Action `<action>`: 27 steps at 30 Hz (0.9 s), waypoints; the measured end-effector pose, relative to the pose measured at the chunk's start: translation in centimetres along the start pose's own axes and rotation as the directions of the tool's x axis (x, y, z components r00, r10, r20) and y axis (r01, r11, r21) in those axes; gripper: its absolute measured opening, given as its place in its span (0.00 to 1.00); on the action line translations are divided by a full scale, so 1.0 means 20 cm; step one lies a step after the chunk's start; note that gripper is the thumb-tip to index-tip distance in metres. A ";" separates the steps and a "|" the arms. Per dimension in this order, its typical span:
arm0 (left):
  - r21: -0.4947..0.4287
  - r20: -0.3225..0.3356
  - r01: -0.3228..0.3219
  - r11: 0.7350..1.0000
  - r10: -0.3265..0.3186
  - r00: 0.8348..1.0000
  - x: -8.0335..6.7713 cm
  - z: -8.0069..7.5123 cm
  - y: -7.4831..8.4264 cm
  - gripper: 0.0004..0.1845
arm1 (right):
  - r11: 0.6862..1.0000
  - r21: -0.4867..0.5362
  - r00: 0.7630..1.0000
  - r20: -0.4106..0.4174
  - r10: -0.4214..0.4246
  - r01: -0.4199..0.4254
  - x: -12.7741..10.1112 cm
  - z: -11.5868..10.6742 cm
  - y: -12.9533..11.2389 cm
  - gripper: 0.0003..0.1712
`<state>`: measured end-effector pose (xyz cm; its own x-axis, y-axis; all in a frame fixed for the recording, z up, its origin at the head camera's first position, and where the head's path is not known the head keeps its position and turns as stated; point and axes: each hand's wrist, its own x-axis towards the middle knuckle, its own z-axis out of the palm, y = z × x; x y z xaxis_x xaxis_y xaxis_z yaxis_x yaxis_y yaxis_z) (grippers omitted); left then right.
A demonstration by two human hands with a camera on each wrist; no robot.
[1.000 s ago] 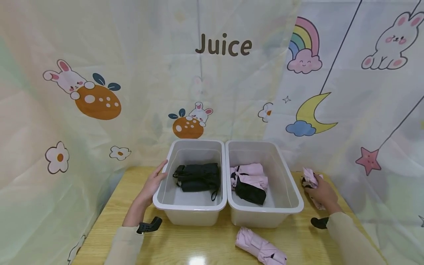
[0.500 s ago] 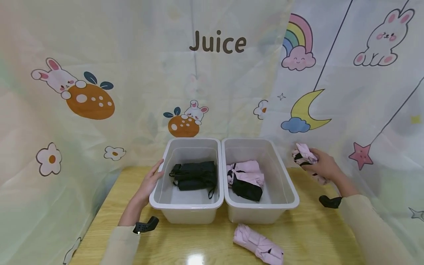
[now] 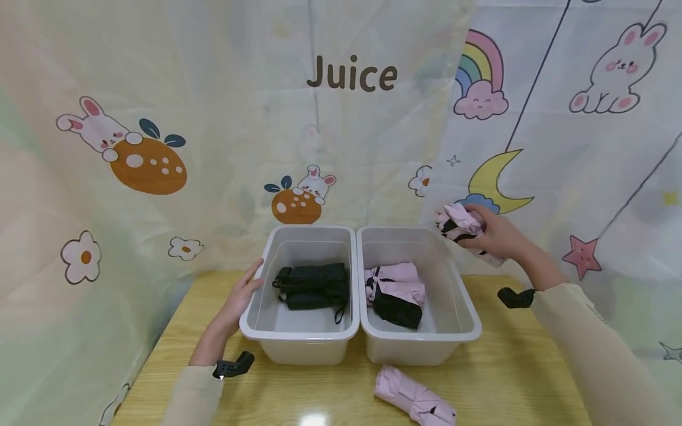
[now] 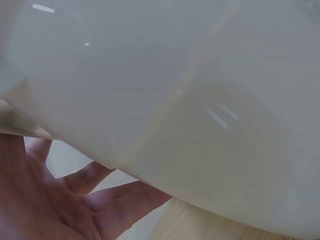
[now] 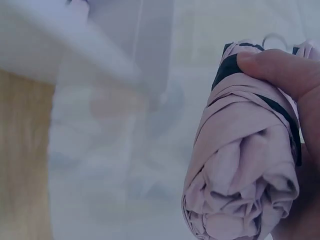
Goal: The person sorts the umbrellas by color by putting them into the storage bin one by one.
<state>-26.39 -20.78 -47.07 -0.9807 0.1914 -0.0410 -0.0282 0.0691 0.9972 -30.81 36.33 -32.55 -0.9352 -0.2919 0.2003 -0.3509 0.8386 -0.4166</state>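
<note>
Right hand (image 3: 498,239) grips folded pink umbrella (image 3: 459,223) around its middle, held above right bin (image 3: 469,307) rim. Looks light, soft fabric over stiff core, likely slippery. Left hand (image 3: 241,296) rests flat, fingers straight, on left bin (image 3: 250,322).

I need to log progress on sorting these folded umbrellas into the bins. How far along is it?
Done: a black umbrella lies in the left bin, and pink ones lie in the right bin. In hand: the right hand holds a pink umbrella in the air beside the right bin, while the left hand rests on the left bin's side. Left: one pink umbrella on the table.
</note>
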 end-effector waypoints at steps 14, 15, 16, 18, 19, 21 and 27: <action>0.003 0.025 0.005 1.000 -0.005 1.000 -0.01 0.01 0.01 0.32 | 0.970 0.090 0.960 0.149 -0.236 0.224 0.24 0.20 -0.20 0.37; 0.003 0.025 0.002 1.000 -0.002 1.000 -0.01 0.01 0.01 0.32 | 0.971 0.100 0.959 0.163 -0.232 0.218 0.26 0.23 -0.20 0.37; 0.003 0.026 -0.002 1.000 0.002 1.000 -0.01 0.01 0.01 0.32 | 0.971 0.106 0.957 0.173 -0.231 0.215 0.27 0.26 -0.20 0.38; 0.005 0.028 -0.004 1.000 0.004 1.000 -0.01 0.01 0.00 0.32 | 0.968 0.112 0.952 0.185 -0.242 0.225 0.30 0.31 -0.20 0.39; 0.005 0.028 -0.006 1.000 0.005 1.000 -0.01 0.00 0.00 0.32 | 0.965 0.116 0.949 0.185 -0.254 0.236 0.31 0.33 -0.20 0.39; 0.002 0.028 -0.007 1.000 0.006 1.000 -0.01 0.00 0.00 0.32 | 0.957 0.110 0.940 0.188 -0.286 0.269 0.34 0.38 -0.20 0.39; 0.007 0.021 -0.004 1.000 0.003 1.000 -0.01 0.01 0.00 0.31 | 0.941 0.073 0.916 0.216 -0.337 0.329 0.37 0.50 -0.21 0.38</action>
<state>-26.19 -20.60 -46.98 -0.9765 0.2118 -0.0389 -0.0234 0.0749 0.9969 -36.73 26.10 -38.17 -0.7488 -0.6494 0.1325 -0.6415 0.6598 -0.3912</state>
